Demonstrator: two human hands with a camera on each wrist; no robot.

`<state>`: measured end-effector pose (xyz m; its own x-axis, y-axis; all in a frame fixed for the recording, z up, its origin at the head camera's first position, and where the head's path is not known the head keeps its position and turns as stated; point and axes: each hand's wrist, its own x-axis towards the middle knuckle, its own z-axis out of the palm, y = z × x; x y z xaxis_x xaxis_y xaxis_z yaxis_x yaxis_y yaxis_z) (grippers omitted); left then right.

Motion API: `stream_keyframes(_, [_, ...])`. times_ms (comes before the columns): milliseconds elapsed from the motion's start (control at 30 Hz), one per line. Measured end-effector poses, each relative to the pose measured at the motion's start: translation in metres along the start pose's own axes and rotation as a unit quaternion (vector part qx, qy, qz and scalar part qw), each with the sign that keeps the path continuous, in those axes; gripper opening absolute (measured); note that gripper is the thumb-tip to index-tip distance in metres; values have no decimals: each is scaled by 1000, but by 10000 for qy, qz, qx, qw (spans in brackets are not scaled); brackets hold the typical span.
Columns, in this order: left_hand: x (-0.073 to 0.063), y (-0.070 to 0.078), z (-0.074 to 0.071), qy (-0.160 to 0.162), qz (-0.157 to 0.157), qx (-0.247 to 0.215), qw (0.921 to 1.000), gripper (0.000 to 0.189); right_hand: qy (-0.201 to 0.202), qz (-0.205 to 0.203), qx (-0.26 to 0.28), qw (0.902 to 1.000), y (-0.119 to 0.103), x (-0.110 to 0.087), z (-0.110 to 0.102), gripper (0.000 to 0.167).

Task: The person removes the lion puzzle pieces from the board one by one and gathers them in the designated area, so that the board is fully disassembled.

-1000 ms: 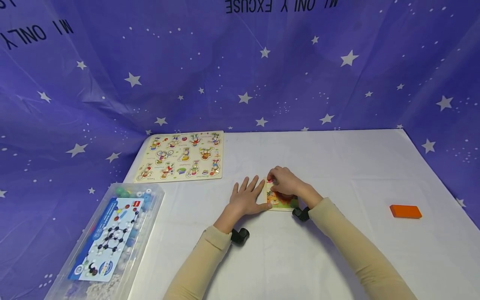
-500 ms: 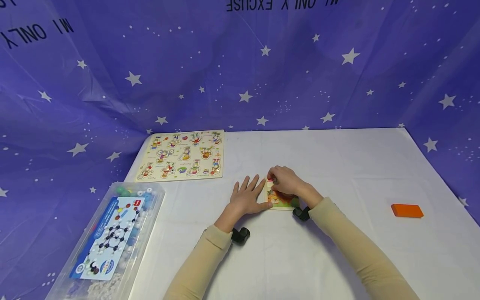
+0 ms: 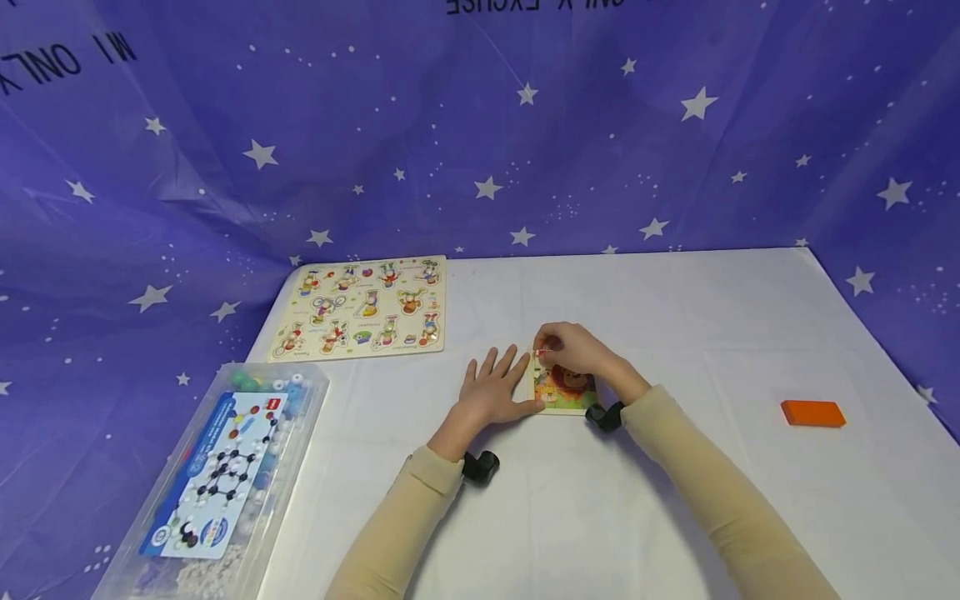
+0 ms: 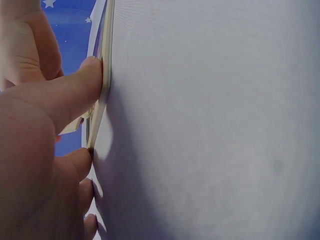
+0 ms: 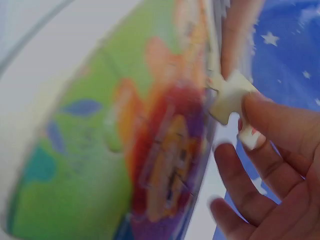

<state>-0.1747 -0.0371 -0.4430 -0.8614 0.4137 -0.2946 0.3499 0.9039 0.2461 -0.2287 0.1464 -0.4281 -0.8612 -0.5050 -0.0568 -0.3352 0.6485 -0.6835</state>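
A small jigsaw puzzle (image 3: 558, 402) with a colourful picture lies on the white table, both hands at it. My left hand (image 3: 491, 396) is spread on its left side, the thumb (image 4: 85, 82) pressing its edge and the other fingers straight on the cloth. Over the upper left corner, my right hand (image 3: 576, 348) pinches a pale jigsaw piece (image 5: 231, 97) between thumb and forefinger. That piece is tilted up at the puzzle's edge in the right wrist view. Its other fingers are loosely bent. The picture has a red and orange figure on green (image 5: 85, 160).
A wooden peg puzzle board (image 3: 360, 308) with several figures lies at the back left. In front of it stands a clear plastic case (image 3: 288, 467) with a molecule-model label. An orange block (image 3: 813, 413) lies far right. Behind the table hangs a purple star curtain (image 3: 480, 125).
My right hand has risen slightly off the puzzle with the jigsaw piece, so more of the red figure shows. The left hand stays in place. The head view has shifted a little.
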Motion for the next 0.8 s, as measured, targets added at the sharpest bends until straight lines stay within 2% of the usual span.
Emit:
stream_keyframes(133, [1, 0, 1, -2, 25, -10, 10000, 84, 177, 142, 712, 9972, 6, -7, -14, 13])
stream_keyframes(233, [1, -1, 2, 12, 16, 3, 10000, 84, 420, 437, 977, 9934, 15, -14, -32, 16])
stream_keyframes(333, [2, -2, 2, 38, 16, -16, 10000, 84, 413, 880, 880, 9914, 28, -25, -51, 18])
stream_keyframes(433, [1, -2, 2, 77, 46, -25, 10000, 84, 112, 1295, 745, 9887, 44, -38, -65, 19])
stream_keyframes(533, [1, -3, 1, 100, 51, -38, 9999, 84, -171, 1525, 601, 9863, 56, -49, -71, 19])
stream_keyframes(633, [0, -3, 1, 128, 56, -67, 9999, 84, -221, 1615, 415, 9857, 64, -56, -71, 18])
stream_keyframes(800, [-1, -2, 1, 140, 89, -119, 9998, 84, -8, 1615, 147, 9868, 69, -61, -65, 12])
